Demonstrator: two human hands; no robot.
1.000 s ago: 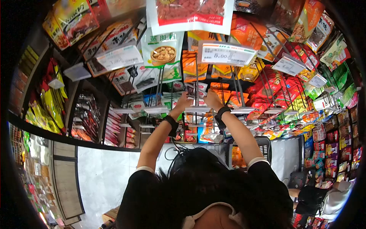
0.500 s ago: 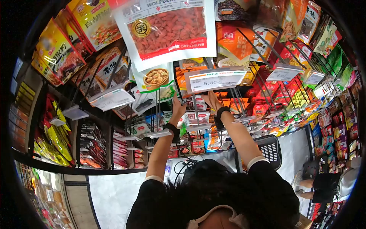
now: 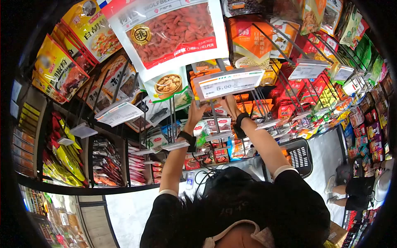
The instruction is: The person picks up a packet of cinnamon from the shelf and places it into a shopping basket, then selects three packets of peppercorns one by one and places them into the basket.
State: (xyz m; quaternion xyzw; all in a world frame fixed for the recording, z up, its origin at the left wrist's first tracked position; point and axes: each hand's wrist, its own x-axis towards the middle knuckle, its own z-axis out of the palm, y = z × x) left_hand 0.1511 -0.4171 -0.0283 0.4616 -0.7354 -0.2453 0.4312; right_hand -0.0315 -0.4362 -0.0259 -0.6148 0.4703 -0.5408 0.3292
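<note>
My left hand (image 3: 196, 113) is raised at the hanging racks, its thumb spread from its fingers. It is close beside a white-and-green bag (image 3: 168, 87) with a bowl pictured on it; I see nothing held in it. My right hand (image 3: 231, 108) reaches up just under a price label (image 3: 229, 85) reading 5.00, which partly covers its fingertips. Its visible fingers look stretched out, near small orange packets (image 3: 260, 108). Both wrists wear black bands. A large wolfberry bag (image 3: 175, 35) hangs above my hands.
Metal hooks with price labels (image 3: 120, 112) jut out around my arms. Yellow pepper packets (image 3: 58, 68) hang at left. A black basket (image 3: 301, 157) is below right. Another person's legs (image 3: 341, 194) show at the right, and shelves of packets line both sides.
The view has shifted slightly, and the racks appear a little to the left. My left thumb has spread toward the right hand, while the right fingers have moved up partly behind the price label.
</note>
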